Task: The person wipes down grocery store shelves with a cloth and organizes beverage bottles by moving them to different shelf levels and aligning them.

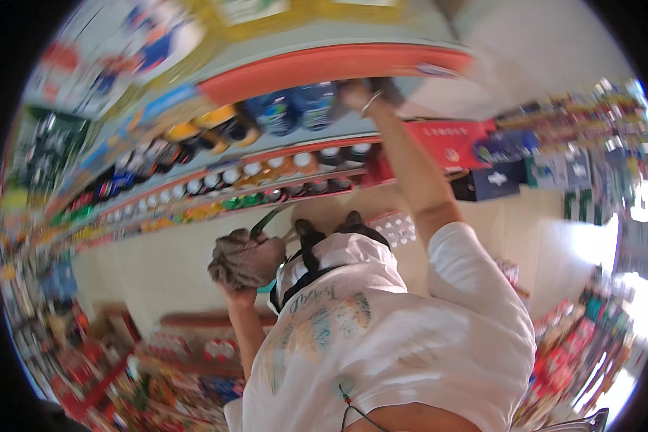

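My left hand (240, 296) is closed around a bunched grey-brown cloth (243, 259), held out at my left side above the floor. A dark green strip (267, 220) shows just beyond the cloth; whether it is joined to it I cannot tell. My right arm stretches up to a shelf, with a bangle at the wrist. Partly under the red shelf edge (335, 65), my right hand (355, 93) is beside large blue-tinted bottles (317, 108). Blur and shadow hide its fingers, so any grip is unclear.
Lower shelves carry rows of capped drink bottles (254, 170). A red box (445, 140) and a dark blue box (494, 181) stand right of my arm. Shrink-wrapped bottles (394, 228) sit on the floor near my feet. Stocked shelving (194, 367) lies behind me on the left.
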Tool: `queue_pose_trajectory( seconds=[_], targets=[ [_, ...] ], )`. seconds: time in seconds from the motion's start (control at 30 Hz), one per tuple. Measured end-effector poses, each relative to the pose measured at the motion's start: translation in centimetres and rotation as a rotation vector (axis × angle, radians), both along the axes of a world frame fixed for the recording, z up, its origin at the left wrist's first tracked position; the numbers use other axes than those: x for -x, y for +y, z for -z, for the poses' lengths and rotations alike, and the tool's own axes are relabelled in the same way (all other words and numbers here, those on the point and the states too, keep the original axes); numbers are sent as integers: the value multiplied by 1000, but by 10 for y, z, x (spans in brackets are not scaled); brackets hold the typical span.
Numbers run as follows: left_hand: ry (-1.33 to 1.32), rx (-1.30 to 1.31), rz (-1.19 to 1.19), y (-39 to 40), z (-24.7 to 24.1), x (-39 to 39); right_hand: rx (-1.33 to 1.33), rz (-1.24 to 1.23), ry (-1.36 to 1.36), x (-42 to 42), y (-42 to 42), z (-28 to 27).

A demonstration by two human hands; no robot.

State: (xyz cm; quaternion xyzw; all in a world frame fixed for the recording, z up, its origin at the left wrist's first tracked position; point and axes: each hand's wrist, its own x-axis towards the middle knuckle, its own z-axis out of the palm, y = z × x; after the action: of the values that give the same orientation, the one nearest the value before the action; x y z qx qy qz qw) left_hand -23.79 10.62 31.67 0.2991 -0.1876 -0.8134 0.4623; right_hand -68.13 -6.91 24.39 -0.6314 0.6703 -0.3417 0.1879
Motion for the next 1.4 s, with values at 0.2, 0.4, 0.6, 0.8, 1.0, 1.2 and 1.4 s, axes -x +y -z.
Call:
queue_pose_trajectory(
  seconds=[0.2,0.4,0.6,0.8,1.0,1.2,1.4],
  targets=[
    [-92,-114,61,-1,10,30,247,281,-1096,-23,197,-59],
    [3,-146,217,-15,14,57,358,1138,-409,134,339,61],
    [90,-161,263,-20,18,62,467,900,-456,189,296,35],
    [79,-246,92,-5,26,53,367,1033,-371,150,274,-10],
    [48,-280,65,8,30,40,175,565,-636,36,248,-53],
    [62,-329,-52,4,26,37,153,208,-477,-28,168,-83],
    [99,-304,-100,6,24,28,45,270,-338,-40,107,-59]
  ],
)
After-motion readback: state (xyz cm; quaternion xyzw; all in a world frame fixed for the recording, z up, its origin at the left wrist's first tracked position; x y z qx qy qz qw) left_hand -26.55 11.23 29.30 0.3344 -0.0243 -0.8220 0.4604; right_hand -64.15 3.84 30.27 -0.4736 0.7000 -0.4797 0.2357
